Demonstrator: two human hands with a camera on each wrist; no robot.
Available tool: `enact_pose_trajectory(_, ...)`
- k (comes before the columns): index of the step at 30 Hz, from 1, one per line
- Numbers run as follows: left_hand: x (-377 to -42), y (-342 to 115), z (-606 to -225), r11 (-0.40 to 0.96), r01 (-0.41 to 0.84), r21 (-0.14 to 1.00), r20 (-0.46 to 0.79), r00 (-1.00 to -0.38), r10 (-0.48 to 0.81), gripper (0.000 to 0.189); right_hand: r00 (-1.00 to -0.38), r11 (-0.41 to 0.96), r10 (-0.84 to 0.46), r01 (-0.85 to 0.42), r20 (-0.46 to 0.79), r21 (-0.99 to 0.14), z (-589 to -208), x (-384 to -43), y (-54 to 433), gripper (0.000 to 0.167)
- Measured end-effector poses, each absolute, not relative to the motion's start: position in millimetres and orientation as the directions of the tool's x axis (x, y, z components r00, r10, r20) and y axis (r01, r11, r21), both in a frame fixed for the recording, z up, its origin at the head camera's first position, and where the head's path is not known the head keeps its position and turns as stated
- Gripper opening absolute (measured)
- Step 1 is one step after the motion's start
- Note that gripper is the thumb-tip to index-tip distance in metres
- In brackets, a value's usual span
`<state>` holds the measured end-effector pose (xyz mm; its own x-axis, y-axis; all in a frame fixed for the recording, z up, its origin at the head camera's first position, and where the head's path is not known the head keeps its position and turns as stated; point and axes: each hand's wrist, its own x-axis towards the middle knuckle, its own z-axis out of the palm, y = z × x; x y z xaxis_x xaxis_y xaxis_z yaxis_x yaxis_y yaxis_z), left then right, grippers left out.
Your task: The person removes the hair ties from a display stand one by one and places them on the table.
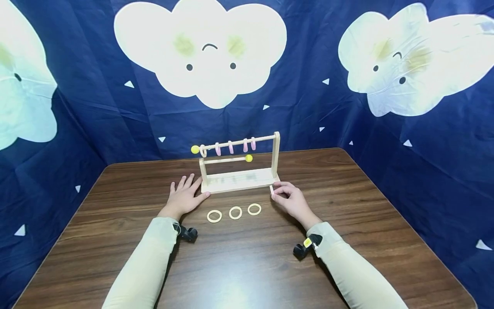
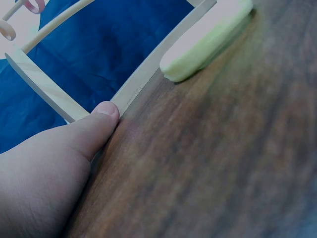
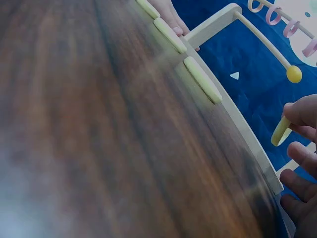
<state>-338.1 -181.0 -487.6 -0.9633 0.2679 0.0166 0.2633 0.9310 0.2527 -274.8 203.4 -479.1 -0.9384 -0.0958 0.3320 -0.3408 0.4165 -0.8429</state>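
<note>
A wooden ring rack stands on the table, with a long upper rod and a shorter lower rod. Several pink rings and a pale ring hang on the upper rod; the lower rod is bare. My left hand lies on the table with spread fingers, its thumb touching the base's left end. Between thumb and fingertips my right hand pinches a pale yellow ring, just off the base's right front corner. Three more pale yellow rings, left, middle and right, lie flat before the rack.
Yellow balls cap the upper rod and lower rod. Behind the brown wooden table hangs a dark blue cloth printed with white clouds. A wrist camera sits at the left cuff, another at the right.
</note>
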Motion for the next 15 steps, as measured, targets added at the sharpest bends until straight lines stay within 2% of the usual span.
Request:
enact_pose_trajectory(7,-337,-181,-486,0.927,0.260,0.270,0.011,-0.964,0.267,0.086,-0.928,0.466,-0.185,-0.372,0.323,-0.802,-483,-265,210,0.004)
enact_pose_trajectory(15,-339,-182,-487,0.928,0.266,0.261,0.012,-0.962,0.272,0.089,-0.858,0.598,-0.334,-0.513,0.391,-0.615,-483,-259,214,0.008)
